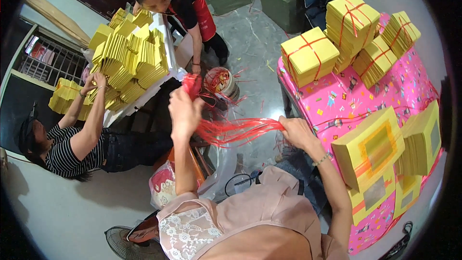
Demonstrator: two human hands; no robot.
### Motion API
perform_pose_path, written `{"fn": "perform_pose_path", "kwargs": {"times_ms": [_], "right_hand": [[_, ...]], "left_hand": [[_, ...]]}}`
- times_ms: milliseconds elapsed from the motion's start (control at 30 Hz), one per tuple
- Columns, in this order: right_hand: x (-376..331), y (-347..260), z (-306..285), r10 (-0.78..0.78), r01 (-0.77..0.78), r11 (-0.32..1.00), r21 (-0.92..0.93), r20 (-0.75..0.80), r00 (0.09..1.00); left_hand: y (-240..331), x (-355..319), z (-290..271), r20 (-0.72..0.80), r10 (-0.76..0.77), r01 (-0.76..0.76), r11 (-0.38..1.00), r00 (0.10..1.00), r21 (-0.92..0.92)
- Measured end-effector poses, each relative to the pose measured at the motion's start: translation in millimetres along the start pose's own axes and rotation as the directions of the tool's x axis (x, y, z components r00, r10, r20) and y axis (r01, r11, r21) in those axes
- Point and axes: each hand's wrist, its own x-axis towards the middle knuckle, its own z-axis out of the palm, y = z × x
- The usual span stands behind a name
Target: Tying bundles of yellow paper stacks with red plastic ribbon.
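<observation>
A bundle of thin red plastic strings [236,132] stretches between my two raised hands, sagging slightly in the middle. My left hand [184,115] is closed at its left end, and a bunched red part [192,85] of strings shows just beyond the fingers. At the other end my right hand [299,133] pinches the strings between thumb and fingers. Close beyond my left hand, a white bucket [233,89] with red scraps in it stands on the floor, more red strings hanging around it.
At right, a table with a pink patterned cover [337,103] bears yellow paper stacks [309,58], several tied with red string. Another table at left holds yellow stacks [130,62]. One co-worker [91,139] handles those stacks; another [197,19] leans near the bucket. A fan [122,240] stands lower left.
</observation>
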Motion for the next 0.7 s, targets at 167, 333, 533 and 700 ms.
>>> {"fn": "perform_pose_path", "kwargs": {"times_ms": [167, 333, 533, 700], "right_hand": [[22, -31, -34, 0.001, -0.002, 0.999, -0.032, -0.026, 1.0], [23, -22, -52, 0.067, -0.063, 0.997, 0.046, -0.077, 0.995], [25, -6, -65, 0.088, -0.092, 0.978, 0.19, 0.028, 0.996], [26, -2, -88, 0.075, -0.101, 0.911, 0.401, 0.082, 0.994]], "left_hand": [[86, 11, 6, 0.128, 0.525, -0.368, 0.731, 0.842, -0.575], [147, 35, 19, 0.362, 0.707, -0.163, 0.557, 0.607, -0.814], [153, 66, 24, 0.626, 0.723, -0.087, 0.672, 0.291, -0.736], [124, 95, 1, 0.655, 0.683, 0.131, 0.654, 0.323, -0.745]]}}
